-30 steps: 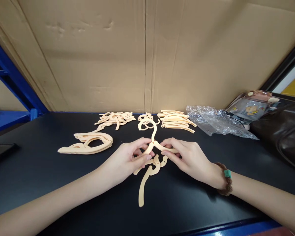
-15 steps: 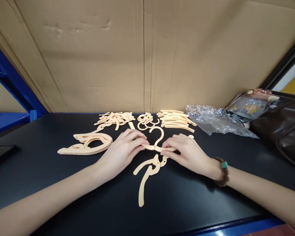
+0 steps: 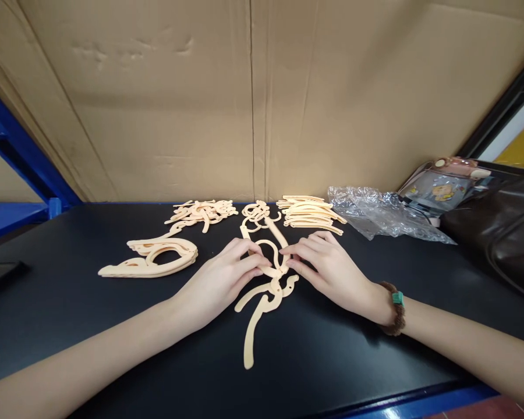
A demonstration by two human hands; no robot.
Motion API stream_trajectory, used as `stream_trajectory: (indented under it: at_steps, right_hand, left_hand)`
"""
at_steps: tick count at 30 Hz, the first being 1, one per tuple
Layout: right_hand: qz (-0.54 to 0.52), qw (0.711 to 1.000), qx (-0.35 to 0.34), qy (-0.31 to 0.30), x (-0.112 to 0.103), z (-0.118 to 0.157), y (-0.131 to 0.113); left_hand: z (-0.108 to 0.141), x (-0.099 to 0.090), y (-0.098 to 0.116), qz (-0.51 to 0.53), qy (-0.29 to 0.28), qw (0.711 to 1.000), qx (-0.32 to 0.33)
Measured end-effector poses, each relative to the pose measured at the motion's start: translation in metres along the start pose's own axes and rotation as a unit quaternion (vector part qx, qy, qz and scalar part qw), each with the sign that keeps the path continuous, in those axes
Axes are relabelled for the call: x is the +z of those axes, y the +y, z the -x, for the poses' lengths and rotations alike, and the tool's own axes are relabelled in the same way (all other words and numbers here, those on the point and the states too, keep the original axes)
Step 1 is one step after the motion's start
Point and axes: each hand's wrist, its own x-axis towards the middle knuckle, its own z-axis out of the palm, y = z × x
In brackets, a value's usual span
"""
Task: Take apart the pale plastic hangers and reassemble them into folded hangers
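Note:
A cream plastic hanger (image 3: 278, 233) with a curved hook is between my hands over the middle of the black table. My left hand (image 3: 231, 269) pinches its left arm near the joint. The fingers of my right hand (image 3: 321, 265) are closed on its right arm, which points up and away. Just below lie loose cream pieces, a long curved one (image 3: 254, 337) and smaller ones touching it. To the left rests a stack of folded cream hangers (image 3: 157, 265).
Behind are a pile of small cream parts (image 3: 205, 212), several hooks (image 3: 257, 210) and a stack of curved strips (image 3: 310, 212). Clear plastic bags (image 3: 379, 212) and a dark brown bag (image 3: 498, 224) are at the right. Cardboard (image 3: 166, 105) stands behind the table (image 3: 157, 372).
The hanger's arms have swung from spread sideways to pointing up, around the hook. My hands have turned with them, and my right hand is slightly nearer the joint.

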Motion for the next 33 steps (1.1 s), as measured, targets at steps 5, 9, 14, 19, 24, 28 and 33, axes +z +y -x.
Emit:
stream_trajectory:
  at_steps: [5, 9, 14, 19, 24, 28, 33]
  right_hand:
    - [-0.092, 0.996, -0.005, -0.02, -0.002, -0.001, -0.004]
    - [-0.24, 0.965, 0.094, -0.039, 0.002, 0.0, -0.011]
    - [-0.378, 0.91, 0.17, 0.013, 0.008, 0.0, -0.005]
    - [-0.354, 0.914, 0.191, 0.051, 0.007, -0.006, 0.023]
    - [-0.24, 0.949, 0.201, 0.038, 0.007, -0.008, 0.039]
    - [-0.098, 0.976, 0.19, -0.042, 0.002, -0.006, 0.03]
    - [0.015, 0.983, 0.144, -0.112, -0.011, -0.004, 0.014]
  left_hand:
    - [-0.001, -0.002, 0.01, -0.019, -0.026, 0.998, 0.056]
    - [-0.002, -0.004, 0.015, -0.044, -0.033, 0.995, 0.086]
    - [-0.001, -0.005, 0.016, -0.083, 0.011, 0.992, 0.097]
    - [0.0, -0.011, 0.019, -0.074, 0.017, 0.991, 0.111]
    - [0.003, -0.012, 0.03, -0.049, -0.051, 0.993, 0.093]
    - [0.007, -0.009, 0.034, -0.042, -0.084, 0.993, 0.07]
    - [0.006, -0.012, 0.032, -0.011, -0.131, 0.989, 0.069]
